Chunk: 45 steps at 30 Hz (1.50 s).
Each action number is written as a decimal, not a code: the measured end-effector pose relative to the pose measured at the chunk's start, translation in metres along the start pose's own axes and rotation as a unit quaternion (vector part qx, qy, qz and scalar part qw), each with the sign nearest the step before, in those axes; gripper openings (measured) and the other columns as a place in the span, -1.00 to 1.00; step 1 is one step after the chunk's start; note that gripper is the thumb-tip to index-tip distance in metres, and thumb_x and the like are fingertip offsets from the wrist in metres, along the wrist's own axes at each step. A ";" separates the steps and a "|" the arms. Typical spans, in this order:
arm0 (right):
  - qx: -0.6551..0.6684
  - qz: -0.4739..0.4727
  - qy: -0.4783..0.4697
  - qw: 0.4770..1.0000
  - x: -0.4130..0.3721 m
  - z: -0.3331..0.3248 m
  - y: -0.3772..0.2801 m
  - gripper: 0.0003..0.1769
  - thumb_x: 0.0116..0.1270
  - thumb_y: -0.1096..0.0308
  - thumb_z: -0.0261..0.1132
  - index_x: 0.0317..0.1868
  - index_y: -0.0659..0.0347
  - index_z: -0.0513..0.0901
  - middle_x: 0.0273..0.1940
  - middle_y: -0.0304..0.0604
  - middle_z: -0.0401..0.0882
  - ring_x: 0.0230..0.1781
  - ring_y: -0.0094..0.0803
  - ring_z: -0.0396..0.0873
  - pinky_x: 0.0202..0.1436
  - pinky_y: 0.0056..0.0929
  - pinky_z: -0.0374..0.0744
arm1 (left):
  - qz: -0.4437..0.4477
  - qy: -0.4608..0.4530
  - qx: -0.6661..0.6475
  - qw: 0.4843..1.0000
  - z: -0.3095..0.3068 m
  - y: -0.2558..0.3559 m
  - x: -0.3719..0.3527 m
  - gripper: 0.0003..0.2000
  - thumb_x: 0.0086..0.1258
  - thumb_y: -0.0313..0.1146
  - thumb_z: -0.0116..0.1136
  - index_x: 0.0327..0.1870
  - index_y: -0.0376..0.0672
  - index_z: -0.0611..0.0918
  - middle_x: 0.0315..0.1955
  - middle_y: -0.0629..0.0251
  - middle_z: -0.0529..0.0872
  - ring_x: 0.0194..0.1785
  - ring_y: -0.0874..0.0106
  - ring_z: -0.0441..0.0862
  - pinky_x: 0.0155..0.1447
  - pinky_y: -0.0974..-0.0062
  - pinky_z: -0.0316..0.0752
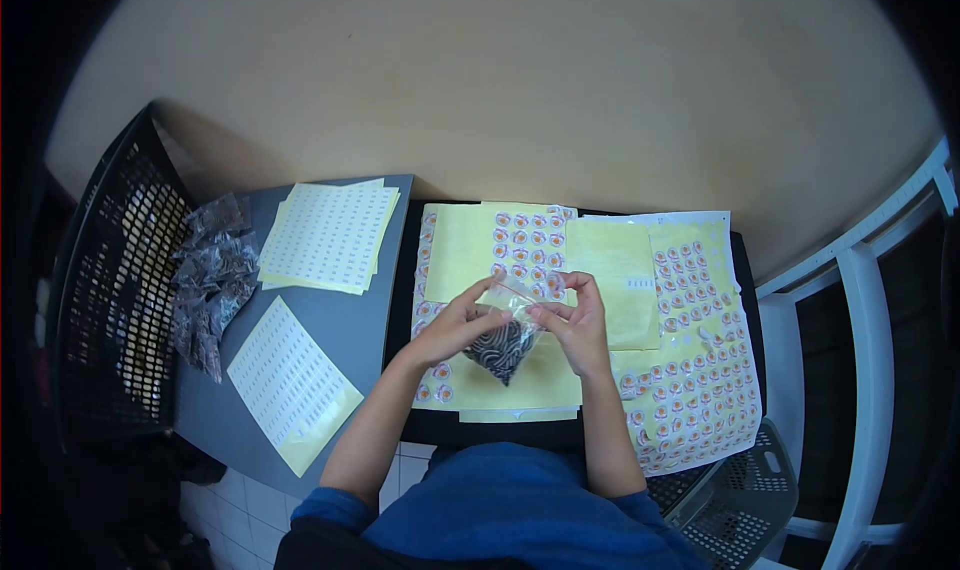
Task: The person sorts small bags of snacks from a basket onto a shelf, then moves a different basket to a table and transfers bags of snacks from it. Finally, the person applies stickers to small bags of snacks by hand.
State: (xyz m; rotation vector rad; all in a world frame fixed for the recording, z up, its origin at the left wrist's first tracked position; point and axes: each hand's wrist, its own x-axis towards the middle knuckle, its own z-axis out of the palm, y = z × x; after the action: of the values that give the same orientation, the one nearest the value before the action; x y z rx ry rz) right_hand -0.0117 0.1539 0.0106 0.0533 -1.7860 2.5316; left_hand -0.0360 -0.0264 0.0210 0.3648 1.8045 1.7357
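A clear plastic zip bag (pixel 503 348) with dark, curved pieces inside hangs tilted between my hands above the sheets. My left hand (pixel 458 328) pinches its upper left side. At the upper right of the bag is my right hand (pixel 578 325), thumb pressed against the plastic and fingers curled. Whether a small sticker is also between those fingers I cannot make out. Below lie yellow backing sheets (pixel 460 255) with rows of round orange-and-white stickers (pixel 520 237). Another sticker sheet (pixel 690 380) covers the right side.
Several filled bags (pixel 215 270) are piled at the left beside a black perforated basket (pixel 115 300). Printed label sheets (pixel 330 235) and a single label sheet (pixel 293 385) lie on the grey table (pixel 375 320). A grey-green basket (pixel 745 500) stands low right, near a white metal frame (pixel 865 370).
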 end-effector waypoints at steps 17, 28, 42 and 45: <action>-0.351 -0.157 -0.033 0.922 -0.021 -0.002 -0.050 -0.88 0.10 0.44 0.17 -0.35 0.27 0.44 -0.10 -0.08 0.37 -0.10 -0.28 0.39 -0.11 -0.44 0.36 | 0.052 0.045 -0.145 0.987 0.053 -0.029 -0.008 -0.64 0.15 -0.46 0.14 -0.02 -0.29 0.37 -0.19 0.29 0.53 -0.15 0.58 0.49 -0.05 0.62 0.40; -0.488 -0.151 -0.088 0.855 -0.031 0.001 -0.042 -0.92 0.11 0.50 0.13 -0.42 0.31 0.40 -0.22 -0.09 0.39 -0.15 -0.21 0.39 -0.07 -0.40 0.34 | 0.055 0.029 -0.110 0.992 0.048 -0.028 -0.007 -0.62 0.12 -0.49 0.15 0.00 -0.28 0.40 -0.21 0.32 0.55 -0.16 0.59 0.49 -0.06 0.62 0.38; -0.520 -0.167 -0.046 0.837 -0.035 0.008 -0.041 -0.91 0.05 0.50 0.17 -0.43 0.30 0.42 -0.21 -0.10 0.39 -0.18 -0.20 0.39 -0.09 -0.38 0.34 | 0.048 0.021 -0.139 0.989 0.049 -0.028 -0.007 -0.61 0.12 -0.51 0.13 0.01 -0.27 0.39 -0.19 0.33 0.54 -0.15 0.60 0.48 -0.05 0.61 0.38; -0.543 -0.177 -0.041 0.820 -0.036 0.008 -0.041 -0.89 0.03 0.45 0.20 -0.43 0.27 0.44 -0.20 -0.12 0.40 -0.18 -0.25 0.39 -0.11 -0.38 0.32 | 0.064 0.023 -0.137 0.988 0.049 -0.027 -0.008 -0.60 0.12 -0.50 0.13 0.02 -0.28 0.38 -0.18 0.32 0.53 -0.14 0.59 0.48 -0.04 0.61 0.38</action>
State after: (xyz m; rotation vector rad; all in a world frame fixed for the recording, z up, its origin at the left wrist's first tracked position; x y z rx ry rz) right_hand 0.0260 0.1592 0.0496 0.3975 -2.6275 1.0135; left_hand 0.0050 0.0058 -0.0012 0.3339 1.5745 2.0643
